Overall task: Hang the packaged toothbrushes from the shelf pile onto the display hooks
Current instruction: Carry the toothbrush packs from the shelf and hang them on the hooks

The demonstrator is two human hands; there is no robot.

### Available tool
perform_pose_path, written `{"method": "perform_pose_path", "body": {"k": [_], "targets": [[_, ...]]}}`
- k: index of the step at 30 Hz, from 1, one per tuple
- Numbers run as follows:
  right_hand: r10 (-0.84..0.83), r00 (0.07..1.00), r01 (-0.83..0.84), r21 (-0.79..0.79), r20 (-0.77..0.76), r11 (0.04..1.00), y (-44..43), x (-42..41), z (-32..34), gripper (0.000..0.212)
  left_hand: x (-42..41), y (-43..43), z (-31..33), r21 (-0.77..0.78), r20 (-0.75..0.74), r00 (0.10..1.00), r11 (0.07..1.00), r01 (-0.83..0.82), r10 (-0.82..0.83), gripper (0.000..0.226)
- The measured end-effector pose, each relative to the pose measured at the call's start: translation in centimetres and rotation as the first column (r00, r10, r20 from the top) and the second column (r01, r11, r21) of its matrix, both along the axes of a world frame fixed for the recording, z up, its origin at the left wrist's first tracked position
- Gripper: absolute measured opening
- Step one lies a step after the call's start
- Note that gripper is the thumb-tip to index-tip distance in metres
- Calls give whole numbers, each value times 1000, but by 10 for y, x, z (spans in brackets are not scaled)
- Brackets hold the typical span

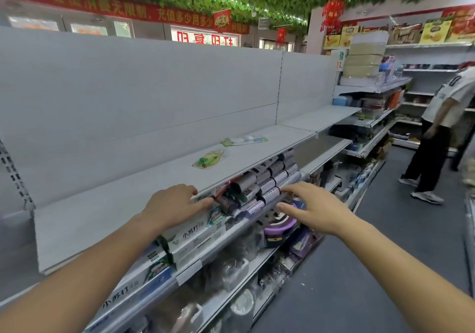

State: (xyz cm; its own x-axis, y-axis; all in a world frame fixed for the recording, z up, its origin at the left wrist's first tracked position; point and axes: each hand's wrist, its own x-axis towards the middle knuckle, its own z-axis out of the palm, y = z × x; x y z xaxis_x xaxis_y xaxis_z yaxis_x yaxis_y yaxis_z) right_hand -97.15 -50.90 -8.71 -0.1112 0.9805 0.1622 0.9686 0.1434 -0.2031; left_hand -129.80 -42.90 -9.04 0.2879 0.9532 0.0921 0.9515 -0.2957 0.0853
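Note:
Two flat green packaged items lie on the grey upper shelf [128, 199]: a small blister pack [207, 159] near the middle and a longer pack [244, 140] farther back. Whether they hold toothbrushes is too blurred to tell. No display hooks show. My left hand [171, 205] reaches over the shelf's front edge with fingers straight, its fingertips at a clear plastic wrapper [218, 191] on the stacked goods below. My right hand [312, 205] hovers open, fingers spread, over the dark and lilac rolls [264, 181] on the lower shelf, holding nothing.
White toothpaste boxes [190, 235] fill the lower shelf under my left arm. A purple round item [280, 226] sits below the rolls. A slotted upright [15, 173] stands at the left. A person [437, 132] stands in the aisle at right, beside more stocked shelves [370, 127].

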Motion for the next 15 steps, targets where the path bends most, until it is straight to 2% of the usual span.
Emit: {"method": "perform_pose_path", "body": {"k": [5, 8, 15], "targets": [[58, 998, -58, -12, 10, 998, 83, 16, 1, 80, 21, 74, -4, 25, 43, 998, 998, -55, 54, 76], [84, 995, -82, -32, 46, 996, 144, 29, 6, 72, 30, 120, -2, 19, 72, 992, 994, -106, 104, 74], [165, 985, -164, -28, 43, 986, 269, 54, 14, 67, 49, 208, -8, -32, 26, 975, 975, -222, 223, 73]]}}
